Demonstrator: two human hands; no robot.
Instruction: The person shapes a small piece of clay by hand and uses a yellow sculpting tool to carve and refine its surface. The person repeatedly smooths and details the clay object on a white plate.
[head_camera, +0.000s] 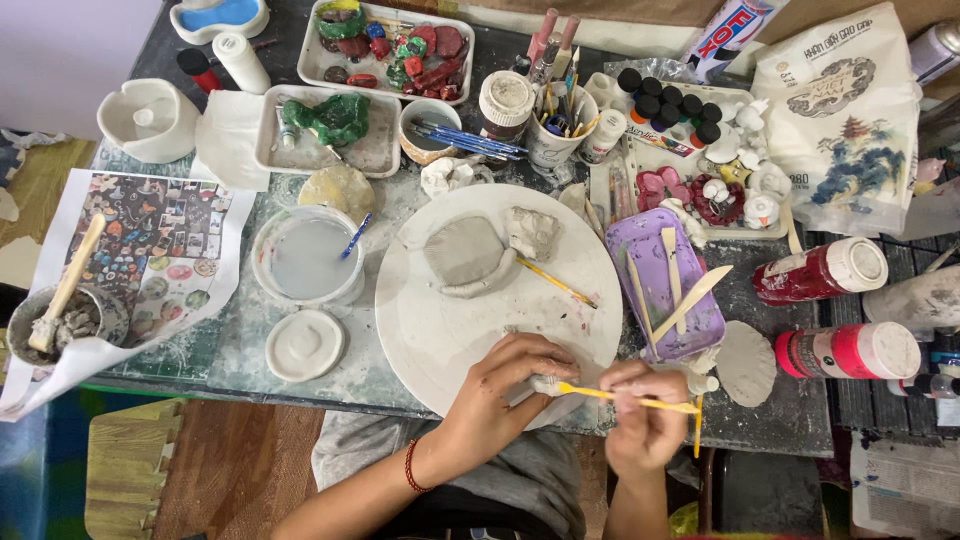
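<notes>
Nearby, I see my left hand (505, 375) closed around a small grey clay lump (543, 384) at the round white board's (440, 320) near edge; my right hand (645, 405) pinches a thin yellow modelling stick (625, 398), lying left-right, tip at the clay. Beyond, the board's bare middle, then a grey clay slab (462, 252).

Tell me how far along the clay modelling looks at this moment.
Early to midway. Already shaped: a flattened grey clay slab with a rolled coil on the round white board, plus a rough lump beside it. In hand: the left hand holds a small clay piece while the right hand works it with a yellow tool. The pieces lie unjoined and unpainted.
</notes>
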